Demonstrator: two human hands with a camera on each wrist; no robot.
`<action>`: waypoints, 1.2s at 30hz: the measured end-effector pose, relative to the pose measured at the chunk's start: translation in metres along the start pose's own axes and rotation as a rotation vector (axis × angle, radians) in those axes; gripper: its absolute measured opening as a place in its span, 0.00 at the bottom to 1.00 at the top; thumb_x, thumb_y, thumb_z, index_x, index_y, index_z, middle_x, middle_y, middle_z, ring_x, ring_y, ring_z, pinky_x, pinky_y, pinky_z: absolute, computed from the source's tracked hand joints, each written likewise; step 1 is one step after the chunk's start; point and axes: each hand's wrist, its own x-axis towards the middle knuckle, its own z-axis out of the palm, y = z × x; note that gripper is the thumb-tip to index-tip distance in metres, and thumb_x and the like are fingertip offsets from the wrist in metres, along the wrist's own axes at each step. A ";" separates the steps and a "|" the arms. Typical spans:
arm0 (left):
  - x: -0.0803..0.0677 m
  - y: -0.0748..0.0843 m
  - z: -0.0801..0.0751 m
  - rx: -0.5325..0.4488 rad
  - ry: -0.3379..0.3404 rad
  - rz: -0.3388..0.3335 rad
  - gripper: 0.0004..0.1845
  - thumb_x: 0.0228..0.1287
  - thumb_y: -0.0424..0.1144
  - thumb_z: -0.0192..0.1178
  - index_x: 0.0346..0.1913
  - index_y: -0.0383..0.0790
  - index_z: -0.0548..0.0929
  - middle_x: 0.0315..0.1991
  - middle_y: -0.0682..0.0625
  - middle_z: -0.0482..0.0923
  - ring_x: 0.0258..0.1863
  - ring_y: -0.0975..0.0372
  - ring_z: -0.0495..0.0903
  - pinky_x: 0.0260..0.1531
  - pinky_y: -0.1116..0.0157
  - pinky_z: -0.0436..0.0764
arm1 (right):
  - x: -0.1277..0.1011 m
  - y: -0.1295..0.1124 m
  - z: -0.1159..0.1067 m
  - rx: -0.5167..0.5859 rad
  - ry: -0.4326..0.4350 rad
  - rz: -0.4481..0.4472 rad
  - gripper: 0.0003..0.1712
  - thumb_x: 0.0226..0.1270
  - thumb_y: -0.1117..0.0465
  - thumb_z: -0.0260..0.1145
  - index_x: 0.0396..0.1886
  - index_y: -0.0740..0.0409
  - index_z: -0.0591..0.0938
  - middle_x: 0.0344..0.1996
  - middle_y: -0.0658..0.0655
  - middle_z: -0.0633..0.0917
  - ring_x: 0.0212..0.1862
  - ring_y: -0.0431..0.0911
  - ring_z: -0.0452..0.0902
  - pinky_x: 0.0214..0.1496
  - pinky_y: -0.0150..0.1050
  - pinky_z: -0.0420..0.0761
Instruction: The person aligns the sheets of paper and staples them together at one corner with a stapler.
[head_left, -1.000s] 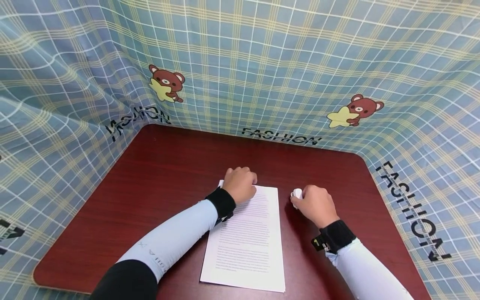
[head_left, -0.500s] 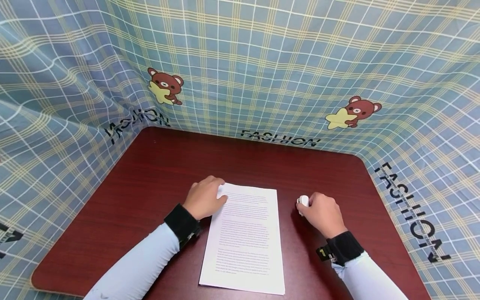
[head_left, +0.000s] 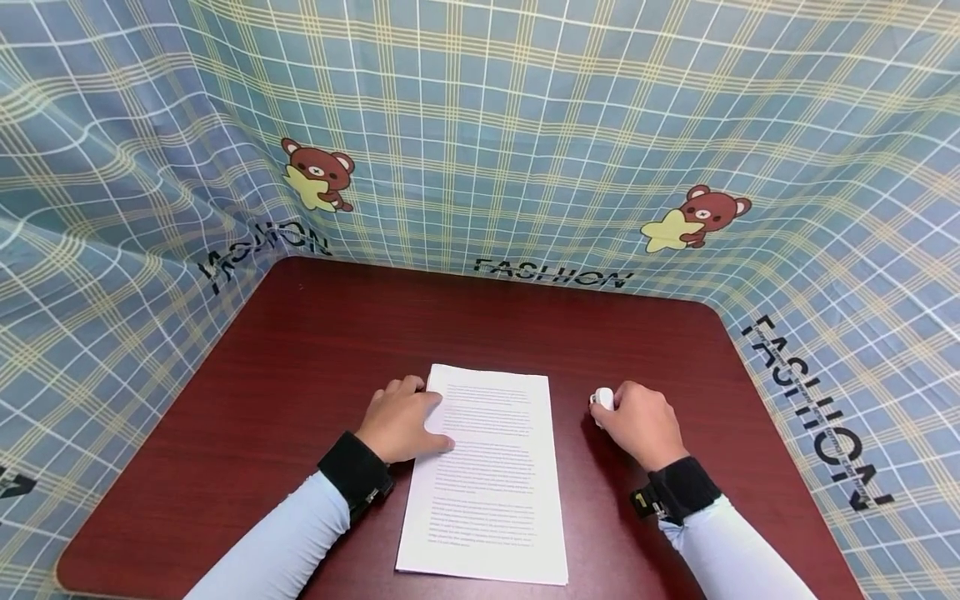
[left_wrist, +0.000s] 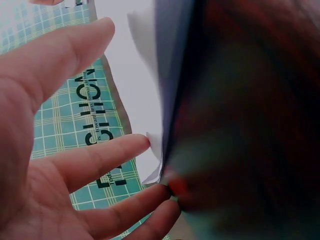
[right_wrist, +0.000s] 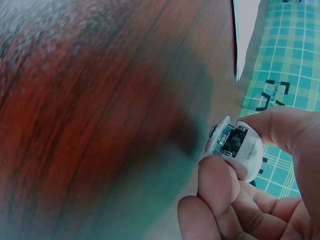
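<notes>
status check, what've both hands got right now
Left hand flat on the left edge of the white printed paper sheet. Right hand pinching a small white plastic stapler. Dark red wooden table, nothing between them.

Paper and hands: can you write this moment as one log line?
left hand: rests open on paper stack left edge | right hand: grips small white device | surface: red-brown table
</notes>
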 end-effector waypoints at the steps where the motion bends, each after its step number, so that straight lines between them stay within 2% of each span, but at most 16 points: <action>1: 0.000 0.000 0.001 0.010 0.003 -0.004 0.40 0.48 0.65 0.76 0.62 0.46 0.85 0.62 0.40 0.77 0.60 0.47 0.73 0.54 0.47 0.71 | 0.000 0.000 0.000 0.000 -0.001 -0.002 0.20 0.63 0.44 0.72 0.26 0.53 0.79 0.19 0.52 0.79 0.22 0.47 0.74 0.24 0.40 0.71; 6: 0.004 0.004 0.007 0.035 0.009 -0.026 0.44 0.45 0.66 0.77 0.63 0.44 0.84 0.64 0.38 0.74 0.62 0.46 0.71 0.57 0.46 0.70 | -0.001 0.000 0.001 0.000 0.008 -0.009 0.19 0.63 0.45 0.72 0.27 0.53 0.78 0.18 0.52 0.79 0.21 0.47 0.73 0.24 0.40 0.71; 14: 0.005 0.012 0.013 0.068 0.016 -0.069 0.49 0.42 0.69 0.77 0.65 0.41 0.81 0.66 0.37 0.72 0.60 0.46 0.69 0.54 0.48 0.70 | 0.000 -0.004 0.003 -0.008 0.016 -0.018 0.20 0.62 0.44 0.73 0.27 0.53 0.78 0.18 0.52 0.78 0.21 0.47 0.73 0.23 0.41 0.70; 30: 0.003 0.014 0.012 0.052 0.013 -0.078 0.48 0.43 0.69 0.77 0.65 0.42 0.81 0.66 0.39 0.72 0.60 0.47 0.69 0.55 0.48 0.70 | 0.000 -0.004 0.009 -0.032 0.029 -0.003 0.23 0.61 0.43 0.74 0.28 0.55 0.76 0.18 0.54 0.77 0.21 0.49 0.72 0.23 0.42 0.69; 36: 0.003 0.013 0.011 0.049 0.009 -0.077 0.48 0.43 0.68 0.78 0.65 0.43 0.81 0.66 0.39 0.72 0.61 0.47 0.69 0.55 0.48 0.70 | 0.001 -0.005 0.006 -0.054 0.017 0.008 0.26 0.62 0.38 0.71 0.27 0.54 0.74 0.16 0.53 0.76 0.20 0.48 0.72 0.20 0.42 0.67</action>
